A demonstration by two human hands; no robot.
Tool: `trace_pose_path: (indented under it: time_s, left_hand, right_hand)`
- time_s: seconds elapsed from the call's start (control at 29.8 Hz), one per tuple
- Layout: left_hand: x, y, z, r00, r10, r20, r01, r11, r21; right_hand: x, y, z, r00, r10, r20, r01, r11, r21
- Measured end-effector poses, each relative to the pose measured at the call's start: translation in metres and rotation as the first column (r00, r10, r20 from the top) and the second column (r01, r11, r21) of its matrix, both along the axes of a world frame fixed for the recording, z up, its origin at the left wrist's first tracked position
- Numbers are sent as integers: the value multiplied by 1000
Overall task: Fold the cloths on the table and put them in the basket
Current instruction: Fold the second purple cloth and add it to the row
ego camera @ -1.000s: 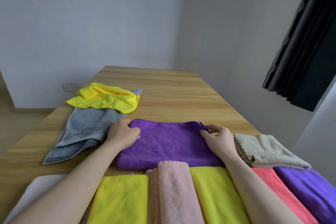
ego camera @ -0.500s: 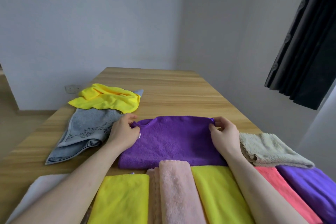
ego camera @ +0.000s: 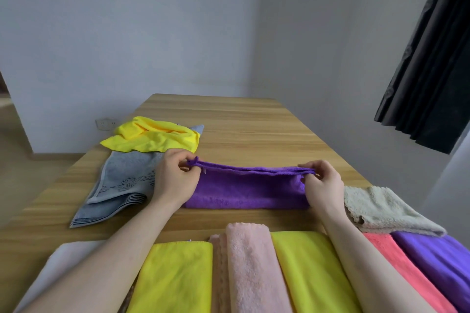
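A purple cloth (ego camera: pixel 245 190) lies in the middle of the wooden table (ego camera: pixel 254 129), folded along its near edge. My left hand (ego camera: pixel 175 178) pinches its far left corner and my right hand (ego camera: pixel 321 183) pinches its far right corner, both holding the far edge lifted a little above the table. A grey towel (ego camera: pixel 122 183) lies to the left with a crumpled yellow cloth (ego camera: pixel 152 136) on its far end. A beige cloth (ego camera: pixel 381 208) lies to the right. Folded cloths lie side by side along the bottom: yellow (ego camera: pixel 175 277), pink (ego camera: pixel 251 267), yellow-green (ego camera: pixel 312 272), coral (ego camera: pixel 404 272), purple (ego camera: pixel 442 262).
The far half of the table is bare wood. A dark curtain (ego camera: pixel 432 58) hangs at the right. A wall socket (ego camera: pixel 105 124) sits low on the wall at the left. Something white (ego camera: pixel 63 256) shows under my left forearm at the near left.
Both hands took the far corners of the purple cloth and lifted its far edge up and toward me, so the cloth now looks shorter front to back.
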State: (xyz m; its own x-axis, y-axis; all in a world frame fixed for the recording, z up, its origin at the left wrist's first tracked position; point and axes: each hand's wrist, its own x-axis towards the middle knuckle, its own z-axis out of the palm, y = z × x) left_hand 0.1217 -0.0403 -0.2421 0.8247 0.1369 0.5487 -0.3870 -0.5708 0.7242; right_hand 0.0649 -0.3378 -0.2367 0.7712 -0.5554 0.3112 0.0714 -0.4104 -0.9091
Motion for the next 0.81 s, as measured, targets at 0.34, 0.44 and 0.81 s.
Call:
trace_pose_path:
  time_s: [0.34, 0.44, 0.81]
  left_hand:
    - [-7, -3, -2, 981, -57, -185, 93, 976, 197]
    - [-6, 0, -4, 974, -32, -224, 90, 964, 251]
    - [-23, -20, 0, 898, -297, -326, 424, 784, 454]
  right_hand:
    - [-2, -9, -3, 978, -25, -206, 11, 998, -69]
    - [-3, -10, -3, 972, -36, -230, 13, 995, -101]
    - [-12, 11, 4, 991, 135, -2, -132, 964, -230]
